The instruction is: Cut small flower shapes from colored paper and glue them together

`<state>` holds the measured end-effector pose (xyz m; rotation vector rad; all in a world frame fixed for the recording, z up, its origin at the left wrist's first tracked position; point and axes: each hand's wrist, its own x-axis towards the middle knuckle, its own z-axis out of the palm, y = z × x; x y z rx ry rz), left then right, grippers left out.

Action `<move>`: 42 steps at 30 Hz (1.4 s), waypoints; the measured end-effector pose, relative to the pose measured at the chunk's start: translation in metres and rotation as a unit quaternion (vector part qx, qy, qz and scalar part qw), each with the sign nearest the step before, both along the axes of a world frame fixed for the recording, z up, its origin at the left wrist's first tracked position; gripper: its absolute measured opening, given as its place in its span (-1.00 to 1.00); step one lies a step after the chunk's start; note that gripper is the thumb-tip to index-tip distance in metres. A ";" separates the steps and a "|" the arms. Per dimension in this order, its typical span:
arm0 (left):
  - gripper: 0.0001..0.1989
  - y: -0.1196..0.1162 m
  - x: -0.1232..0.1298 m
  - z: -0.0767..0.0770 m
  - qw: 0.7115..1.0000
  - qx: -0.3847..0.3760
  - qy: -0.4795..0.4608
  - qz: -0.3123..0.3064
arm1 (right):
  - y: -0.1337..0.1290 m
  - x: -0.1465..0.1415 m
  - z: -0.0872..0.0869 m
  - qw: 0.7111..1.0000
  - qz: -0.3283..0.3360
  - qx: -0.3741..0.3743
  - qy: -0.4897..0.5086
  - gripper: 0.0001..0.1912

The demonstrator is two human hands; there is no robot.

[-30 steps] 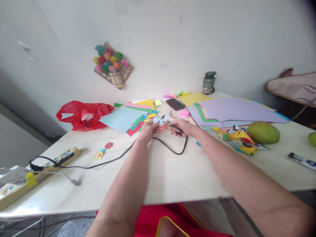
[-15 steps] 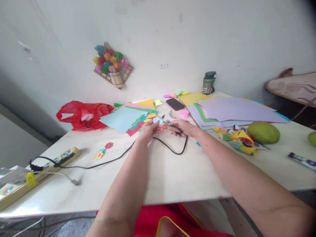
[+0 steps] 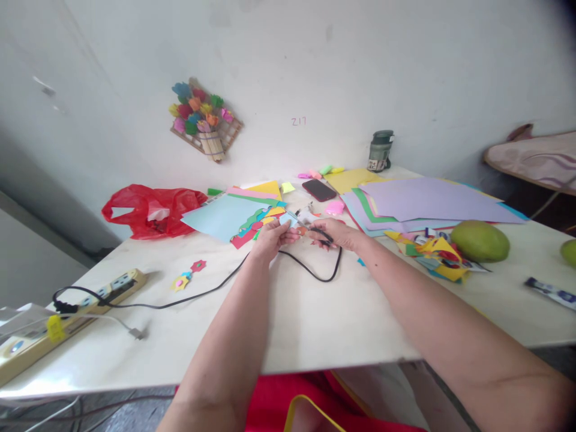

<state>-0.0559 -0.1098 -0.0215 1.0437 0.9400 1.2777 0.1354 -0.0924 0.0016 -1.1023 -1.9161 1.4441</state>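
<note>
Now, pale blue paper (image 3: 286, 220) and scissors (image 3: 324, 236) sit close together over the tabletop (image 3: 342, 318).
Head view: the left hand (image 3: 272, 237) has its grip pinched on the paper; the right hand (image 3: 336, 232) has its grip clamped around the scissors, which slant toward the paper.

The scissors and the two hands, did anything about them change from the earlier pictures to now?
Nothing visibly moved, and nothing was taken hold of or let go. The right hand still holds the scissors, and the left hand still holds the light blue paper piece. The smartphone and red plastic bag stayed put too.
</note>
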 end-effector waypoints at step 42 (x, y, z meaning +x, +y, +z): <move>-0.83 -0.001 0.004 0.000 1.000 -0.022 0.010 -0.016 | 0.004 0.001 -0.005 1.000 0.011 0.023 0.013 -0.75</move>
